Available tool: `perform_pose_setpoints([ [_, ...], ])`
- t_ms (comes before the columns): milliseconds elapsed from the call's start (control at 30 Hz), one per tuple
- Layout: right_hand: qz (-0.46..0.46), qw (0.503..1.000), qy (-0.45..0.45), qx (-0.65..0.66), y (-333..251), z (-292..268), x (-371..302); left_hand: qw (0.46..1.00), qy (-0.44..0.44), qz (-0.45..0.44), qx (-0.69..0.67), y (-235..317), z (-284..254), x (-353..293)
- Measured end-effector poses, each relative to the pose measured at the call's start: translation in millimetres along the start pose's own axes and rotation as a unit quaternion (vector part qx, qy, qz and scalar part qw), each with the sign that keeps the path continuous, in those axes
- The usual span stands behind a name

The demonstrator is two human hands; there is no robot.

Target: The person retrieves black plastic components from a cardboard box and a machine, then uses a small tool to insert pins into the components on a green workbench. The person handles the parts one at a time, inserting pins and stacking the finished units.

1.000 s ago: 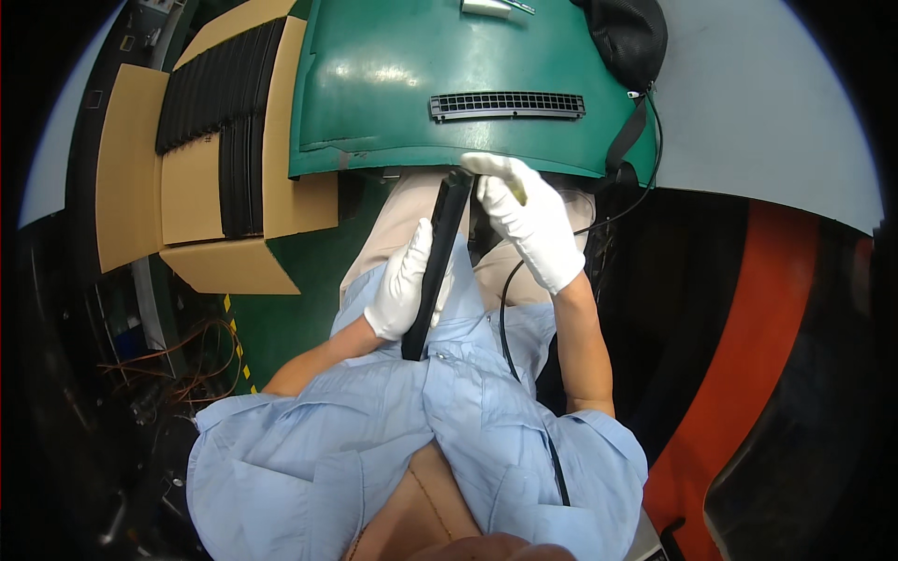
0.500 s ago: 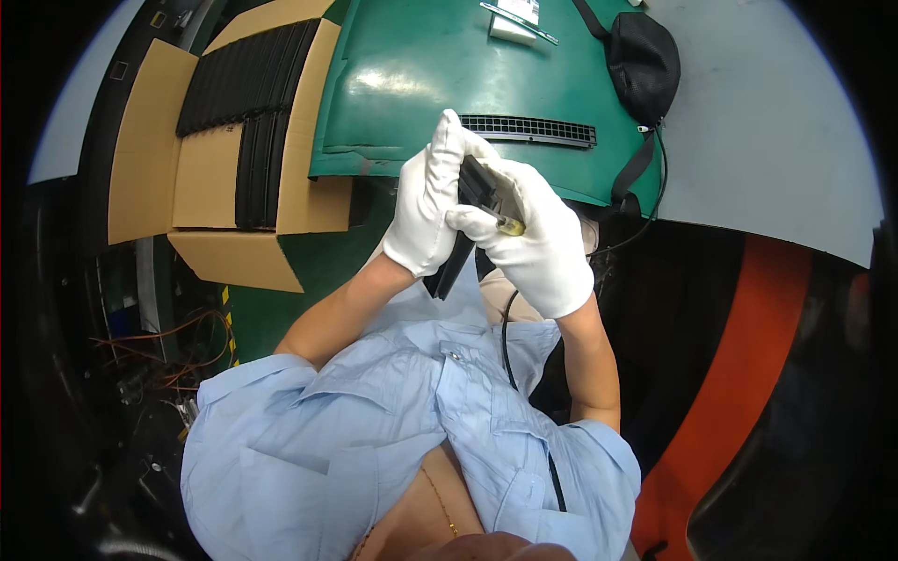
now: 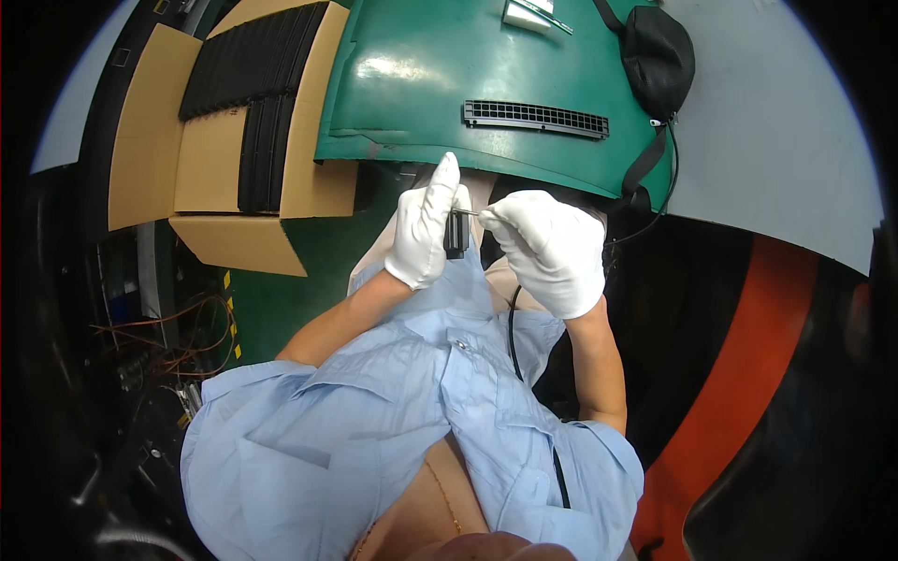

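My left hand [image 3: 420, 236], in a white glove, grips a narrow black plastic part [image 3: 456, 239] over my lap, seen almost end-on. To its right, my gloved right hand [image 3: 550, 254] pinches a thin tool with a metal shaft [image 3: 467, 212]. That shaft points left and meets the upper end of the part, as far as I can see; the fingers hide the tool's handle. A long black slotted grille [image 3: 536, 120] lies on the green mat [image 3: 421, 112] beyond my hands.
An open cardboard box [image 3: 145, 140] filled with black strips [image 3: 253, 56] stands at the left. On the mat's far side lie a small white box [image 3: 526, 17] and a pen-like tool [image 3: 550, 21]. A black pouch [image 3: 658, 61] with a strap and cable rests at the right.
My hands have come closer to me and drawn apart. The black part has turned from lengthwise to nearly end-on. The tool's yellowish handle has gone out of sight within my right hand.
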State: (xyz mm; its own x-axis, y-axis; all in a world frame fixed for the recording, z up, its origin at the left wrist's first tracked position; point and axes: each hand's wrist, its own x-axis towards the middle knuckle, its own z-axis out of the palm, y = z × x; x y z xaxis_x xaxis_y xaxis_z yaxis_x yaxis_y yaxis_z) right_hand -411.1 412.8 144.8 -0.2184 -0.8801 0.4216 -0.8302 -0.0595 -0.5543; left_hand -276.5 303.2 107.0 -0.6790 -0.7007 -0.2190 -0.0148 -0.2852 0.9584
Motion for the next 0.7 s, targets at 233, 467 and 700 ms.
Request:
perform_pose_setpoints([
  [233,-0.077,0.984,-0.1,-0.127,-6,-11,-17,0.999,-0.046,-0.007,0.003,-2,-1,-1],
  [467,-0.078,0.993,-0.072,-0.057,-13,-21,-29,0.998,-0.059,-0.001,0.013,6,0,-3],
  [700,-0.063,0.989,-0.065,-0.116,-7,-17,-16,0.997,-0.06,-0.005,0.046,-3,0,-8],
])
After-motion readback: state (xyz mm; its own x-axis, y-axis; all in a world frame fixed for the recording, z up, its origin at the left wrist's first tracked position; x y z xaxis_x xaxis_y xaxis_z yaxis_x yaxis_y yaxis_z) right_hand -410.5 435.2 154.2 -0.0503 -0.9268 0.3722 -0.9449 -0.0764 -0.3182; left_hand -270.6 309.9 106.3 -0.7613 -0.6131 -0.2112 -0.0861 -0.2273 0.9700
